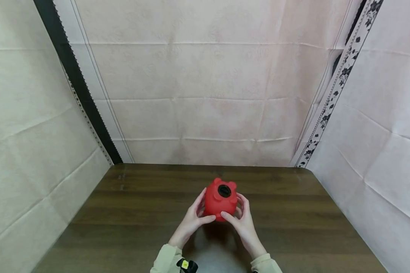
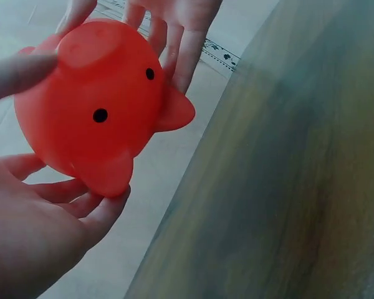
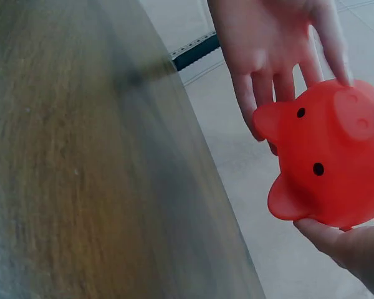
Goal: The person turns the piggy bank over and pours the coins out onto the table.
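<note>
**Pig held up between two hands**

While both hands close in from either side, the red pig [image 1: 220,200] sits cradled between them, lifted off the table [image 1: 140,212] rather than resting on it. The left hand [image 1: 191,221] wraps its left flank, thumb laid across the near side and fingers curving round the far side. The right hand [image 1: 243,221] mirrors it, thumb meeting the near face, fingers spread up the right flank. Neither hand squeezes hard; the fingers lie fairly long and lightly bent, cupping more than clamping.

From above, the black plug [image 1: 224,190] faces up, so the pig's underside is turned toward the head and its feet point up. That fits the wrist views: the snout [image 2: 87,47] and two black eyes [image 2: 100,115] face away from the person, toward the cloth backdrop [image 1: 205,94]. Held this way, with a palm on each flank, the plug stays uncovered between the two thumbs. Pale green sleeves [image 1: 165,259] show at the wrists.
</note>
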Tool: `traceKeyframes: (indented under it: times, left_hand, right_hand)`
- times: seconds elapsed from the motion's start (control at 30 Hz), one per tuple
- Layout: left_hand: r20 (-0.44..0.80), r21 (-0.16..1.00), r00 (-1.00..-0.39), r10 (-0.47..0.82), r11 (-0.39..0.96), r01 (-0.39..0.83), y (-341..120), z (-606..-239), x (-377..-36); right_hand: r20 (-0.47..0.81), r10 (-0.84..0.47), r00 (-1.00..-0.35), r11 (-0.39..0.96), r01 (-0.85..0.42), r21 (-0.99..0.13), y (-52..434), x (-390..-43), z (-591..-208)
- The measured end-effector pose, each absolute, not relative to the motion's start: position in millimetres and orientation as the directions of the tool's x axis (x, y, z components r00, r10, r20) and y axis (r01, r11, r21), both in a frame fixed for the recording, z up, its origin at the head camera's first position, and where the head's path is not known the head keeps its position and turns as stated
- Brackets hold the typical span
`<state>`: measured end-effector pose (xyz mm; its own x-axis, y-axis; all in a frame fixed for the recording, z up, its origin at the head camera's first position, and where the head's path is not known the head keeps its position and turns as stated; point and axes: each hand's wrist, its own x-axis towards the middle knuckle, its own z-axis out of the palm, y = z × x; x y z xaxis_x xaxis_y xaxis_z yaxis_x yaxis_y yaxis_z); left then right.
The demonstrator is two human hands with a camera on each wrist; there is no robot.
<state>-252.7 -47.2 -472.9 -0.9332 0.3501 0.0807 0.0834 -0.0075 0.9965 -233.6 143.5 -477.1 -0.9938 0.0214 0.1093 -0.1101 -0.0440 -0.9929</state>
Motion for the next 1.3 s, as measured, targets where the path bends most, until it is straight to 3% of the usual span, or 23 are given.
traceKeyframes:
  times: [0.33, 0.67, 1.0, 1.3]
  left_hand:
    - [0.013, 0.999, -0.96, 0.279, 0.037, 0.024, -45.1, -477.7, -252.4]
    - [0.056, 0.998, -0.955, 0.291, -0.051, 0.043, -42.2, -491.9, -250.9]
    - [-0.005, 0.988, -0.931, 0.366, -0.141, -0.061, -47.6, -495.4, -248.4]
    - [0.046, 0.994, -0.933, 0.356, -0.108, 0.008, -45.4, -495.6, -246.9]
  right_hand:
    - [0.151, 0.001, -0.988, 0.055, -0.151, -0.987, 142.9, -228.9, -479.5]
    - [0.195, -0.013, -0.981, 0.15, -0.195, -0.969, 137.6, -220.7, -478.0]
    - [0.133, -0.01, -0.991, 0.074, -0.133, -0.988, 148.1, -224.2, -474.7]
    - [0.164, -0.037, -0.986, 0.078, -0.166, -0.983, 143.1, -221.6, -478.0]
